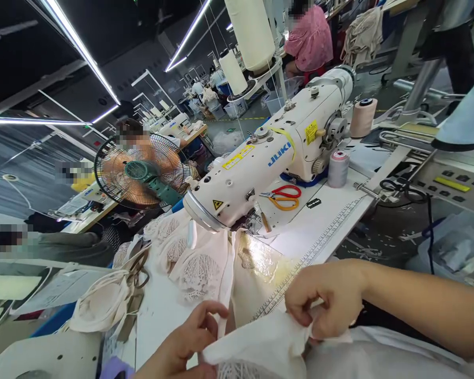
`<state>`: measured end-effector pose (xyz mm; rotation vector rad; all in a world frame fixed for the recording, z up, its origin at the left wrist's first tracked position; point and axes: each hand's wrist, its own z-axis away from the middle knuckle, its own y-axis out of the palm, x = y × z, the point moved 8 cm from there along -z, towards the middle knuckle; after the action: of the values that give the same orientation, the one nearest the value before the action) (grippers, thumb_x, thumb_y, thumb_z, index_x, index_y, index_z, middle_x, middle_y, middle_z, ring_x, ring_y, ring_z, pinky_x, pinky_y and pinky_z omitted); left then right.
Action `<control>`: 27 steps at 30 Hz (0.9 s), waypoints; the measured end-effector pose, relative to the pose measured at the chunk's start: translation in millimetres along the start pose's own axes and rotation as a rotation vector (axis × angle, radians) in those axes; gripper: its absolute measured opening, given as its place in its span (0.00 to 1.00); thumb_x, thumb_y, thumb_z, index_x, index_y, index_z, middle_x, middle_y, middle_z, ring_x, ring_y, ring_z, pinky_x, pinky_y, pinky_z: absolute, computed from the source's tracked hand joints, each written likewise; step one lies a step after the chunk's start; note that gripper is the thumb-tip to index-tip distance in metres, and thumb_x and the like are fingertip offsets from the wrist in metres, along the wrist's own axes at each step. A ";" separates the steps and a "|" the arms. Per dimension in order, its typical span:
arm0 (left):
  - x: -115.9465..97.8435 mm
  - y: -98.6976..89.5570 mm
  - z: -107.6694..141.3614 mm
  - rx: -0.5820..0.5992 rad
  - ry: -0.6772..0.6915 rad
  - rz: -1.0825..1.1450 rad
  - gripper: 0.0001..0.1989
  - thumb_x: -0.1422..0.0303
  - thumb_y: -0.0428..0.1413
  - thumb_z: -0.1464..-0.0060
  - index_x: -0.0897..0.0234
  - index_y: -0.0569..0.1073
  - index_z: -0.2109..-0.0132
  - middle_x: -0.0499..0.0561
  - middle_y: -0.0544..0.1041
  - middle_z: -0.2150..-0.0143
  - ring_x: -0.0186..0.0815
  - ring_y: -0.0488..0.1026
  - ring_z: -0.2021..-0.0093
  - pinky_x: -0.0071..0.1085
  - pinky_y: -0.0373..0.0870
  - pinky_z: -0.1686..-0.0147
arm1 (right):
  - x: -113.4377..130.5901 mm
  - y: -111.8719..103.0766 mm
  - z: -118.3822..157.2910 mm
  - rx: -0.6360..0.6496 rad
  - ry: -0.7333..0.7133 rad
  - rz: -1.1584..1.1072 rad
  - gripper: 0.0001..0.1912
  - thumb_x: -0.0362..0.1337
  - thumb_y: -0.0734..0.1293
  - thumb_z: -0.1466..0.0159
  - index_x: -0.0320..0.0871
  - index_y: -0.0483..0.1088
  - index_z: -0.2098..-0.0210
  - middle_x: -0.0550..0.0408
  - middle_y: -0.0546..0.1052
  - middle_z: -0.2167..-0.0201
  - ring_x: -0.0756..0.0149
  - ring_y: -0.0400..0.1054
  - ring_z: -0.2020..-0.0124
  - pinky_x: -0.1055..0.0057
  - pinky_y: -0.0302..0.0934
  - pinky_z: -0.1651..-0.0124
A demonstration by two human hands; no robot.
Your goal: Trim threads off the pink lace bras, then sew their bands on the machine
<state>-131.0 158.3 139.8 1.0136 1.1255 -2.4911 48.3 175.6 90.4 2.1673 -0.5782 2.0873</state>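
Note:
A cream lace bra (260, 342) is stretched between my hands at the front edge of the sewing table. My left hand (193, 337) pinches its band, thumb below and fingers above. On the other side my right hand (327, 300) is closed, its fingertips gripping the fabric's edge. Beyond them, more lace bra cups (199, 273) lie on the table, and a strip of their edge runs up to the needle area of the white JUKI sewing machine (256, 163). The part of the fabric under my right hand is hidden.
Red- and orange-handled scissors (286, 197), a razor blade (313, 203) and thread spools (338, 168) sit by the machine. A printed ruler (319, 237) runs along the table. Beige bra pieces (102, 302) pile at left. A fan (142, 171) stands behind; other people sit at machines farther back.

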 end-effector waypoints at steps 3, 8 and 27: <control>9.7 7.0 -11.9 -0.049 -0.047 -0.123 0.23 0.47 0.48 0.46 0.59 0.77 0.67 0.55 0.61 0.38 0.39 0.69 0.58 0.37 0.70 0.55 | 4.8 -12.7 8.9 -0.043 0.039 -0.087 0.08 0.39 0.67 0.49 0.42 0.64 0.75 0.65 0.61 0.81 0.77 0.53 0.80 0.78 0.48 0.80; 24.5 36.0 -20.8 -0.001 -0.144 -0.427 0.13 0.65 0.56 0.49 0.53 0.77 0.55 0.56 0.62 0.37 0.46 0.66 0.45 0.41 0.67 0.49 | -22.9 -26.0 10.7 -0.167 0.231 0.019 0.13 0.44 0.71 0.52 0.43 0.66 0.75 0.67 0.58 0.83 0.75 0.51 0.80 0.76 0.45 0.79; -13.3 80.3 -59.1 0.106 0.171 -0.696 0.29 0.48 0.55 0.51 0.58 0.68 0.46 0.54 0.76 0.54 0.43 0.75 0.65 0.33 0.70 0.68 | -41.7 -32.5 37.9 -0.156 0.256 0.220 0.05 0.33 0.66 0.50 0.42 0.65 0.75 0.61 0.65 0.72 0.70 0.60 0.70 0.75 0.55 0.68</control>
<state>-55.0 145.7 75.0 0.9999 1.6419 -3.0589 94.4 202.8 53.6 1.7876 -0.9502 2.2903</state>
